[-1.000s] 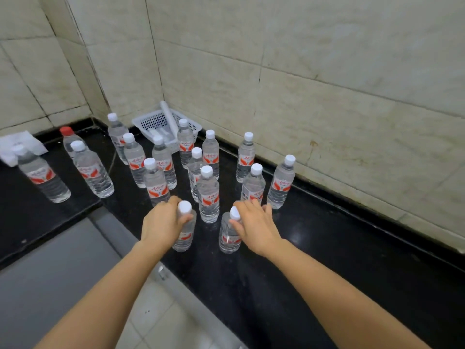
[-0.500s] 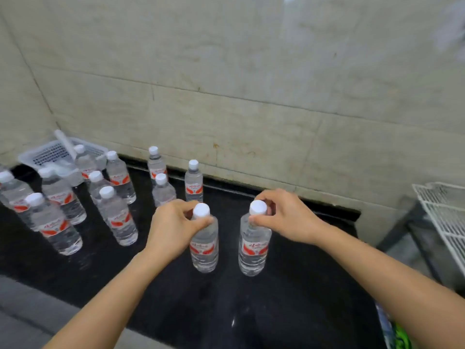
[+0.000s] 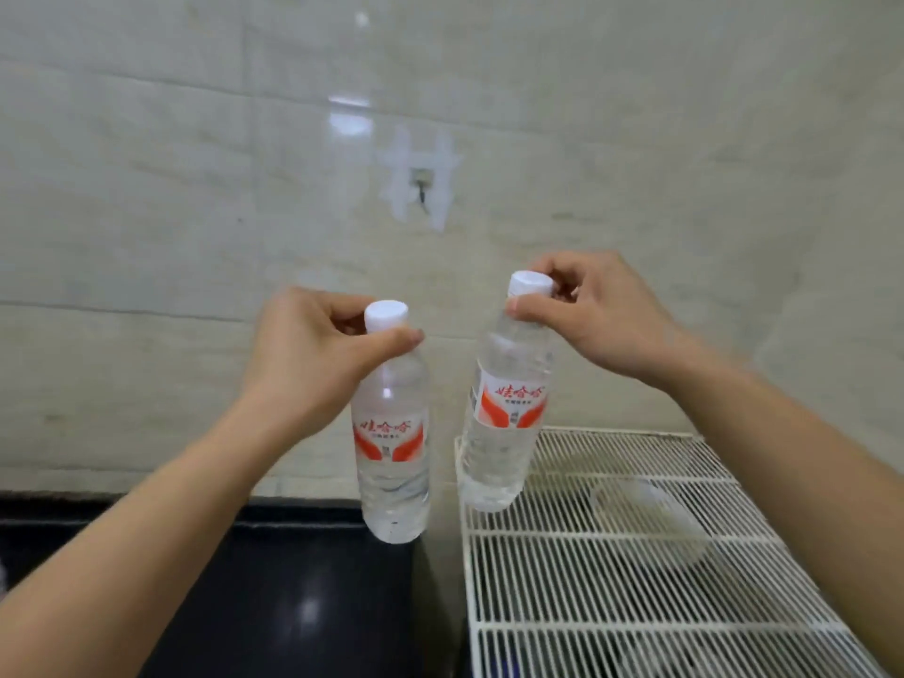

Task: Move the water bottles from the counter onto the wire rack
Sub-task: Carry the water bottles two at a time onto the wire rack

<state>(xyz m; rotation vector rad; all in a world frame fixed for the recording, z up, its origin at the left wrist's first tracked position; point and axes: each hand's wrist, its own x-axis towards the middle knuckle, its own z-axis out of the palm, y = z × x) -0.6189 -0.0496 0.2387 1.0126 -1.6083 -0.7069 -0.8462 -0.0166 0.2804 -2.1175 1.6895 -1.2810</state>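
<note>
Two clear water bottles with white caps and red-and-white labels hang in the air. My left hand (image 3: 313, 354) grips the neck of the left bottle (image 3: 391, 452), which hovers upright over the right end of the black counter (image 3: 274, 589). My right hand (image 3: 587, 315) pinches the neck of the right bottle (image 3: 506, 418), tilted a little, its base over the left edge of the white wire rack (image 3: 636, 579). The other bottles are out of view.
A beige tiled wall (image 3: 195, 188) rises close behind, with a small hook and white tape marks (image 3: 420, 188). A narrow gap separates the counter's end from the rack. Something pale and rounded shows dimly beneath the rack wires (image 3: 650, 521).
Both hands have lifted their bottles off the counter and carried them to the right. The view has swung right: the standing bottles are gone from sight and the rack fills the lower right.
</note>
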